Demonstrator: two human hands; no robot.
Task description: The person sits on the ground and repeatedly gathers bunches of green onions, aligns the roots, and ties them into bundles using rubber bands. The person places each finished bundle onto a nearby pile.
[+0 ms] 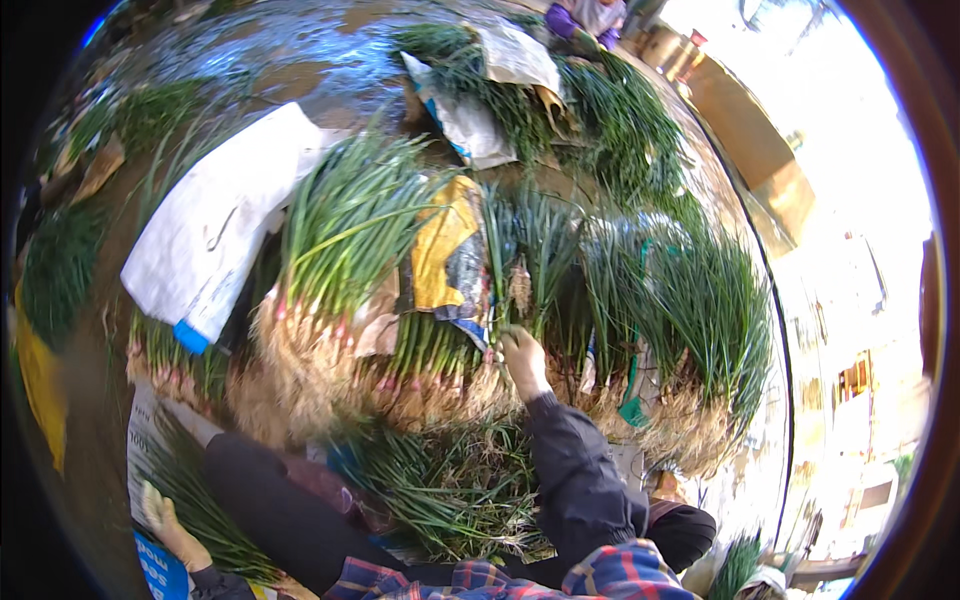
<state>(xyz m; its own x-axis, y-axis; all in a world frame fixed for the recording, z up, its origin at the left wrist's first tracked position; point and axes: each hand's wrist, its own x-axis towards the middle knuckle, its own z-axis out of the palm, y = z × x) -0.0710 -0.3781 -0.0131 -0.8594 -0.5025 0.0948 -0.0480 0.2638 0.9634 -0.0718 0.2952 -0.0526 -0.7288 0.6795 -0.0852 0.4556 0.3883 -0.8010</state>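
My right hand (pixel 519 356), its fingers closed around green onion stalks, is at the middle of a long row of green onions. Beside it, a yellow and dark printed sack (pixel 448 255) lies over part of the row. My left hand (pixel 171 525) rests at the lower left, fingers extended, at the edge of a pile of green onions (pixel 210 495) on a printed sack; nothing shows in its grasp. A large bunch of green onions (pixel 330 255) with pinkish bulbs and tan roots lies left of the middle.
Loose leaves (pixel 457 487) lie between my legs. A white sack (pixel 225 217) covers onions at the left. More bundles (pixel 630 127) lie beyond the row, where a person in purple sleeves (pixel 589 22) is at work. Cardboard (pixel 742 135) stands at the right.
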